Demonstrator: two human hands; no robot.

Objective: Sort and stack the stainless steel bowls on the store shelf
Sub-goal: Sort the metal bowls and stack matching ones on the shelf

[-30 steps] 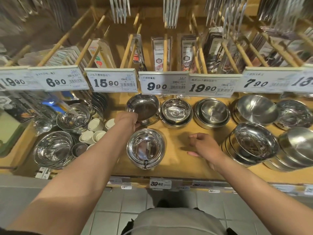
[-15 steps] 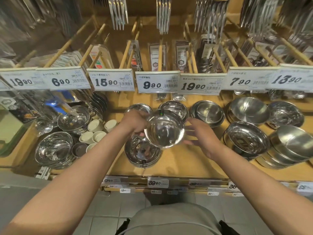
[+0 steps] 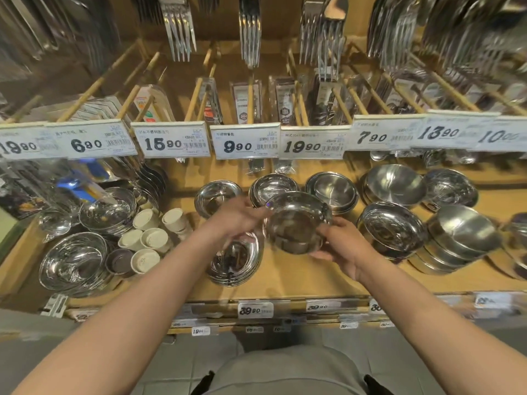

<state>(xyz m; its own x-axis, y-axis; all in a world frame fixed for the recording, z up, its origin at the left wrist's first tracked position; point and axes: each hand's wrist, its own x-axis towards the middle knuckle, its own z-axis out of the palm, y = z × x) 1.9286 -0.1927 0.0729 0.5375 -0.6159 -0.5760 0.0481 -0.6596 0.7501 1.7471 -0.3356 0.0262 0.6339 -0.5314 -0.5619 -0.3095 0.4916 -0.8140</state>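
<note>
At the near lip of the wooden shelf (image 3: 299,283) a strip of small price labels (image 3: 255,310) faces out. Just behind it, left of centre, a stack of shiny bowls (image 3: 235,259) sits on the shelf, partly hidden by the left forearm crossing above it. Further left lie a wide steel bowl (image 3: 74,262) and a cluster of pale cups (image 3: 155,238) lying on their sides. To the right, a tilted stack of bowls (image 3: 392,230) leans beside a taller leaning pile (image 3: 459,240).

The held bowl (image 3: 296,222) hangs above the shelf at centre, tipped with its opening toward the camera. The left hand (image 3: 239,218) grips its left rim with curled fingers; the right hand (image 3: 343,245) cups its lower right side, fingers (image 3: 322,253) wrapped under the base. Both arms reach forward from the lower corners.

Behind the held bowl, a back row of bowls (image 3: 332,189) stands along the shelf. Above hang large price tags (image 3: 246,143), packaged cutlery on wooden pegs (image 3: 251,101), and forks (image 3: 178,32) at the top.
</note>
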